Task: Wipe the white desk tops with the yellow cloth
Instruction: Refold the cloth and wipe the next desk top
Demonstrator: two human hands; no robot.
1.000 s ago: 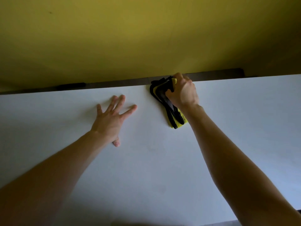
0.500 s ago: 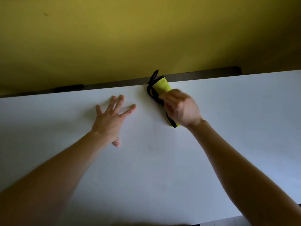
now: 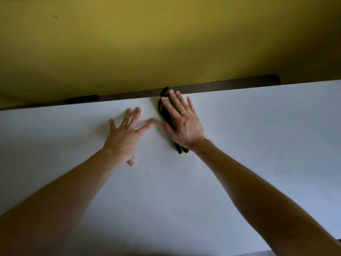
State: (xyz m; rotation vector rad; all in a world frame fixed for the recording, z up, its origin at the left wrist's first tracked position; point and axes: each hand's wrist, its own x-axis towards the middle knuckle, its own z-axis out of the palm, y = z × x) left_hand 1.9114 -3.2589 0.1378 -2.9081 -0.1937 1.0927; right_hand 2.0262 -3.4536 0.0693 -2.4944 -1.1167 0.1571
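Note:
The white desk top (image 3: pixel 184 191) fills the lower half of the view. A folded yellow cloth (image 3: pixel 164 115) with black edging lies near the desk's far edge, stretched from that edge toward me. My right hand (image 3: pixel 181 121) lies flat on top of it with straight fingers, pressing it onto the desk and hiding most of it; only its left side and near end show. My left hand (image 3: pixel 125 137) rests flat on the bare desk just left of the cloth, fingers spread, holding nothing.
A yellow wall (image 3: pixel 166 43) rises right behind the desk. A dark strip (image 3: pixel 230 85) runs along the gap between the desk's far edge and the wall. The desk's near edge shows at the bottom right.
My right hand let go of its curled grip on the cloth and spread flat over it. The cloth now lies flatter. My left hand has stayed in place.

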